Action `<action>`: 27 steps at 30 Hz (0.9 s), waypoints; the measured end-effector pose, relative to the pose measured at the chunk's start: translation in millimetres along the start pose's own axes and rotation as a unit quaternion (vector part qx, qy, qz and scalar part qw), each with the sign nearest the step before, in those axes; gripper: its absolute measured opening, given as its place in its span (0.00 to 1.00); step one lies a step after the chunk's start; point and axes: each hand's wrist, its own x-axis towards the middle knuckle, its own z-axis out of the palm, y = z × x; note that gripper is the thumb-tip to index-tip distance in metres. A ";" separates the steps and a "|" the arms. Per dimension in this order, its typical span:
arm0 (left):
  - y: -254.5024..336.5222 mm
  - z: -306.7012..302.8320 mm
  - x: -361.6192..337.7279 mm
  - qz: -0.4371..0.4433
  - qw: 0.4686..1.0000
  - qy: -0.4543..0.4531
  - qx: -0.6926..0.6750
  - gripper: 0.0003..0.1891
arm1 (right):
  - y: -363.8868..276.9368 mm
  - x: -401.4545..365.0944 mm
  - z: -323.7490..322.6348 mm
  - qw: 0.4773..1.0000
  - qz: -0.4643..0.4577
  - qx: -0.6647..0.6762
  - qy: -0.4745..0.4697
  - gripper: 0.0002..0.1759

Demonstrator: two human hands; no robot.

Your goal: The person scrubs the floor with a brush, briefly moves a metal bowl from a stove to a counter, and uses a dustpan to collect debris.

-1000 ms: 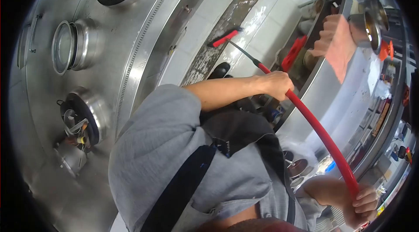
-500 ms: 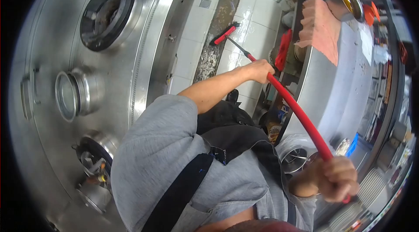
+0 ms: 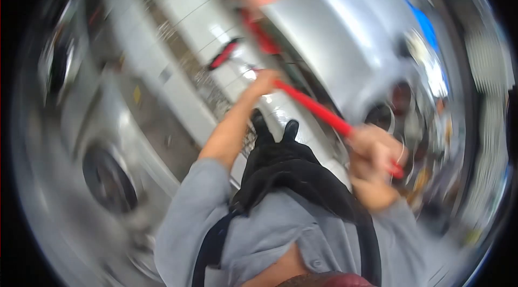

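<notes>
Broom slants from centre right up to its red head at upper centre, over the tiled floor. Our left hand is curled tight round the lower handle, and our right hand is clenched at the top end. We judge it light, stiff and maybe slick when wet, best gripped wide apart. Count: one broom, two hands, two shoes. Blur hides the rest.

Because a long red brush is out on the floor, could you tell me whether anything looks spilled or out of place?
The white floor tiles beside the long red-handled brush gleam as if wet, close to the black shoes. Motion blur hides anything finer.
</notes>
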 end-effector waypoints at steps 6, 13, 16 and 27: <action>38.2 -29.3 11.6 -0.018 0.994 -0.067 0.085 0.21 | -26.0 -32.2 -27.4 0.983 -0.005 0.047 0.177 0.07; 174.7 125.8 -0.9 0.094 0.952 -0.282 0.068 0.07 | -152.5 -107.0 -128.0 0.941 -0.039 0.046 0.332 0.09; 223.5 204.7 -17.9 0.153 0.917 -0.367 0.024 0.08 | -198.9 -153.4 -164.2 0.945 -0.040 -0.005 0.324 0.10; 250.1 280.5 -59.8 0.081 0.951 -0.280 0.104 0.10 | -207.0 -231.9 -216.2 0.944 -0.083 0.022 0.319 0.08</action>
